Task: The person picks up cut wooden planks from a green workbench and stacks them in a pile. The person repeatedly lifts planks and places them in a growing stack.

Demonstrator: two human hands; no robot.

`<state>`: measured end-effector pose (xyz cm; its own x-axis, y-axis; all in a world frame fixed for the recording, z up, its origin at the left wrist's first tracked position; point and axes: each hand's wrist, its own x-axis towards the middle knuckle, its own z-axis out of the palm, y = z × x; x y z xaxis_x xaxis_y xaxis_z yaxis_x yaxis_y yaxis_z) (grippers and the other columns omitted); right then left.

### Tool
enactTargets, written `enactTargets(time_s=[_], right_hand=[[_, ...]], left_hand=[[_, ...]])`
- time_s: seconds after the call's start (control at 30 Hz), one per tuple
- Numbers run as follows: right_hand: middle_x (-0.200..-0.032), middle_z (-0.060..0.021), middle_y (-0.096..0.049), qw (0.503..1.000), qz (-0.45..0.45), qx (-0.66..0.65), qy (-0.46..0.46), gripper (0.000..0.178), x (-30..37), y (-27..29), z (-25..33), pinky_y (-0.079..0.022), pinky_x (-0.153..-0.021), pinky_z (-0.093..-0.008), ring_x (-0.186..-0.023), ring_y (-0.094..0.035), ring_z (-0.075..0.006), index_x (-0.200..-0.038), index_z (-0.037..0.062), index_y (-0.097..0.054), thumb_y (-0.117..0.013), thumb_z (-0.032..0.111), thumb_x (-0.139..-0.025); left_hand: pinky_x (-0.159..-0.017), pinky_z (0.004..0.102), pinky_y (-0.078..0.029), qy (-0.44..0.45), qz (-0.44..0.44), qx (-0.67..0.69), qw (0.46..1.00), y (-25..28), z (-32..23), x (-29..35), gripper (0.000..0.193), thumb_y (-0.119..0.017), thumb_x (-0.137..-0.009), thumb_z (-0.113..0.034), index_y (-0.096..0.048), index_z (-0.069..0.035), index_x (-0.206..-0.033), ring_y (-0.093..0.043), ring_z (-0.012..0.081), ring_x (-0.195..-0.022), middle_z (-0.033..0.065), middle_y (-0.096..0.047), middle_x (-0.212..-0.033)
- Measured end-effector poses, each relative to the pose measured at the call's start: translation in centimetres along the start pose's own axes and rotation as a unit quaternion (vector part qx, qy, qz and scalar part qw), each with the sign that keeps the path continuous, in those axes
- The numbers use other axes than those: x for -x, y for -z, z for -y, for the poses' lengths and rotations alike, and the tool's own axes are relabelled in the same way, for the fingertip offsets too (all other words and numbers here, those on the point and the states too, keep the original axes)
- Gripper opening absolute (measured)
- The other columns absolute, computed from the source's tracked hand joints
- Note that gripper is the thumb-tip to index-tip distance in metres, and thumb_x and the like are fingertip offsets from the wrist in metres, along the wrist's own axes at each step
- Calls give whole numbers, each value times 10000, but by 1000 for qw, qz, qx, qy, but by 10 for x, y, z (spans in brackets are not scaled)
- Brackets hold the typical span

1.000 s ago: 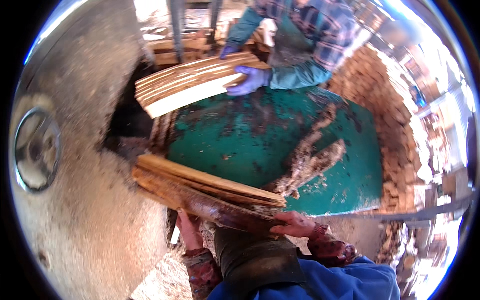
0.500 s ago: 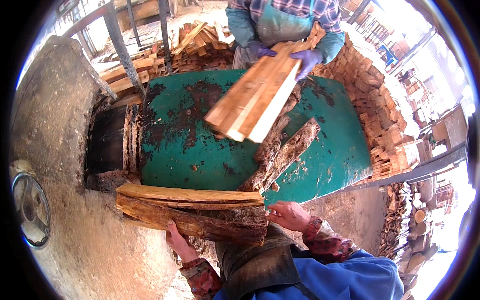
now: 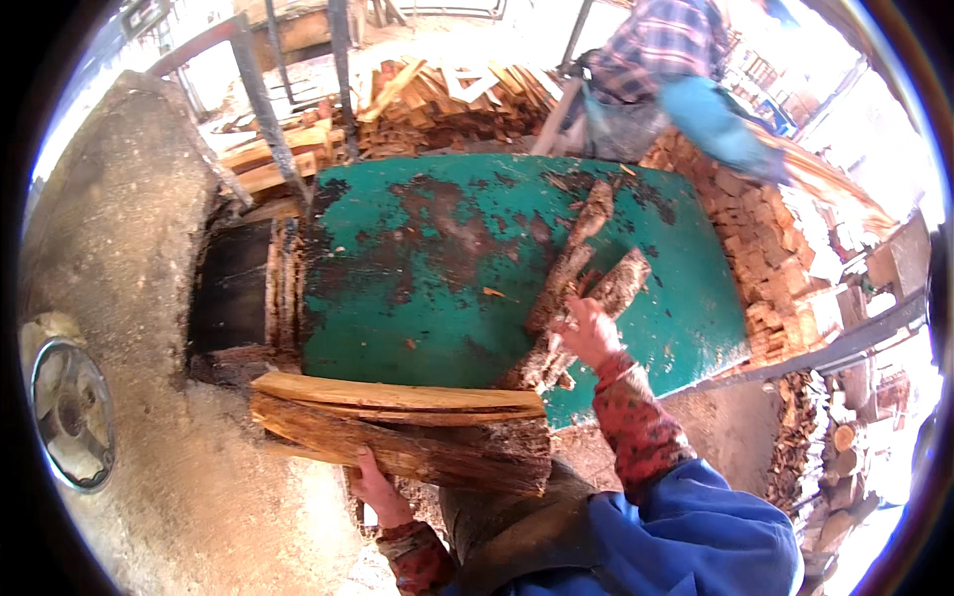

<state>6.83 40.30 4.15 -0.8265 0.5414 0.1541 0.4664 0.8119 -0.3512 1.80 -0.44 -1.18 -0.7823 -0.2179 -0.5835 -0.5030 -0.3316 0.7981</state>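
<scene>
A stack of bark-edged wooden slabs (image 3: 388,437) lies along the near edge of the green table, in front of my body. My left hand (image 3: 378,489) holds the stack from below at its near side, thumb up against the wood, the other fingers hidden. Over the table, my right hand (image 3: 593,335) has its fingers curled onto a rough strip of bark-covered wood (image 3: 540,363). Beside it lie another bark strip (image 3: 626,281) and a longer one (image 3: 576,253) that slants toward the far edge.
The green metal table (image 3: 427,328) has worn dark patches and wood chips. At the far right a co-worker (image 3: 646,74) turns aside, carrying boards (image 3: 840,184). Stacked cut wood (image 3: 740,219) lines the right side. A handwheel (image 3: 72,412) and metal bars (image 3: 263,109) stand left.
My right hand has moved from the stack's right end up and forward onto the bark strips. The co-worker has carried the boards off the table to the right. My left hand stays at the stack.
</scene>
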Motion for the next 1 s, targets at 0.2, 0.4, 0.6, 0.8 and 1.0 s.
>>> enactTargets(time_s=[0.2, 0.4, 0.6, 0.8, 1.0], right_hand=[[-1173, -221, -576, 974, 121, 121, -148, 768, -76, -2, 9, -432, -941, -474, -1122, -539, -382, -1333, 82, -476, -649, 562, -759], [-1279, -248, -527, 973, 133, 107, -156, 930, -97, -22, 16, -365, -1007, -520, -1216, -456, -426, -1394, 83, -388, -676, 616, -690], [-1345, -218, -461, 979, 121, 36, -160, 895, -104, -50, 24, -329, -1036, -572, -1293, -388, -393, -1384, 125, -401, -767, 411, -620], [-1389, -199, -413, 996, 89, -17, 2, 926, -92, -76, 25, -330, -1047, -542, -1303, -354, -400, -1375, 89, -421, -809, 400, -594], [-1436, -212, -340, 992, 78, 11, -95, 939, -52, -56, 51, -303, -1076, -510, -1334, -294, -408, -1378, 79, -429, -830, 429, -604]], left_hand=[[-819, 377, -486, -36, -37, -2, 999, -4, 2, -4, 445, -686, -859, -294, -578, -42, -1210, -577, 201, -986, 62, -608, -1137], [-801, 319, -489, -66, -44, 48, 996, -4, 3, -4, 458, -736, -821, -216, -592, 64, -1154, -596, 201, -898, 101, -650, -1062], [-808, 288, -490, -113, -13, 73, 991, -11, -6, 8, 427, -755, -825, -203, -609, 51, -1136, -604, 155, -903, 72, -662, -1048], [-822, 280, -489, -81, -4, 64, 995, -6, -9, 10, 419, -757, -829, -190, -606, 47, -1140, -604, 144, -912, 66, -664, -1037], [-835, 277, -483, -109, -18, 80, 991, -10, -5, 11, 440, -772, -817, -199, -606, 50, -1140, -598, 138, -931, 72, -664, -1047]])
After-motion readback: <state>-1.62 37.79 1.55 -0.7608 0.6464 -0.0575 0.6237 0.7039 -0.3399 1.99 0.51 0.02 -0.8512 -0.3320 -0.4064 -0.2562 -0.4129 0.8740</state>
